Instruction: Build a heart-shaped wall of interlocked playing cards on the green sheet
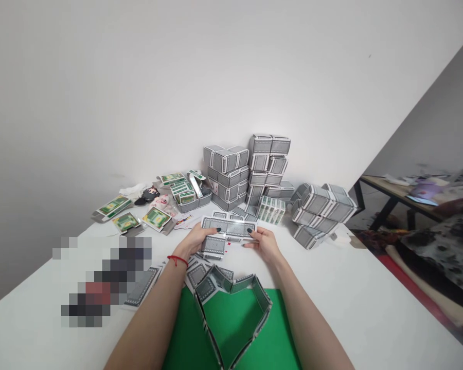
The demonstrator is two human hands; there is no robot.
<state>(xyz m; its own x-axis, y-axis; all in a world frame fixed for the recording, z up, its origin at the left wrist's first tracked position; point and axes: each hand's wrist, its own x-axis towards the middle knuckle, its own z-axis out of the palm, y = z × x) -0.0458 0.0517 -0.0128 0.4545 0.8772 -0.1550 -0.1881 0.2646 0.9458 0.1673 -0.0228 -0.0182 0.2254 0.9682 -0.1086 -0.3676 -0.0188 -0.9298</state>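
Note:
Above the table, my left hand [195, 239] and my right hand [267, 244] hold a flat row of grey-backed playing cards [235, 228] between them. Both thumbs lie on top, one toward each end. Another card [213, 246] hangs lower by my left hand; whether it is joined to the row I cannot tell. Loose playing cards [196, 273] lie below my left wrist. Closer to me, a heart-shaped frame of folded cards [263, 294] stands on a green sheet [235, 321], between my forearms.
Stacked card blocks [227, 177] rise at the back, with a taller stack [269, 159] beside them and another block group [324, 205] at right. Green card boxes [157, 218] lie at left. Another table [393, 190] stands at far right. A blurred patch [111, 277] covers something at left.

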